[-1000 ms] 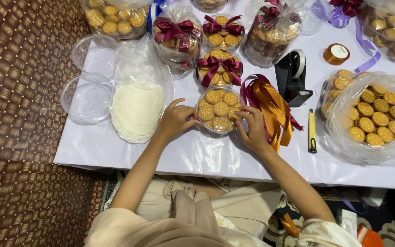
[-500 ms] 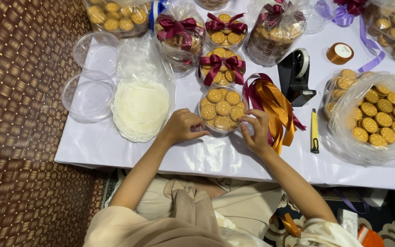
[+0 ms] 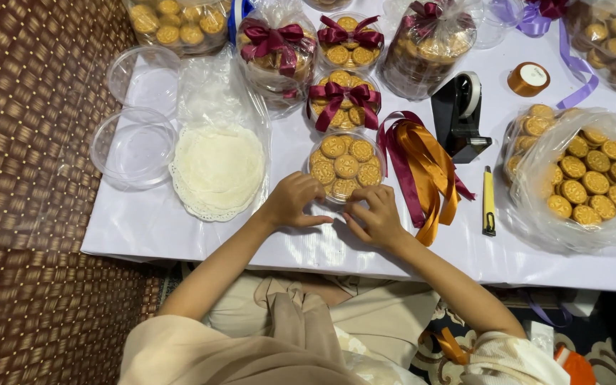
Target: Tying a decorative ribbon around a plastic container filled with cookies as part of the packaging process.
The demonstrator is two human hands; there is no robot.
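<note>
Both hands are working at the near rim of a round clear tub of cookies (image 3: 346,167), which is sitting on the white table (image 3: 180,235) just beyond the fingertips. The left hand (image 3: 292,203) is curling its fingers against the tub's near-left edge, thumb stretched toward the other hand; the right hand (image 3: 373,216) is pressing bent, close-set fingers to the near-right edge. Whether they are pinching anything small I cannot tell.

Judging by how things are lying, this tub is filled but is not yet wearing a bow, so it looks partway done. Beyond the fingers, three tubs with maroon bows (image 3: 338,96) are standing finished, and a fourth tall wrapped one (image 3: 428,43) is sitting further right. A bunch of loose ribbons (image 3: 422,167), orange and maroon, is lying just right of the right hand's fingers.

Left of the left hand's fingers one stack of white paper doilies (image 3: 217,167) is waiting, with two empty clear tubs (image 3: 133,146) beyond it. Right of the ribbons one black tape dispenser (image 3: 458,117), one yellow cutter (image 3: 488,201) and one open bag of cookies (image 3: 582,178) are lying.
</note>
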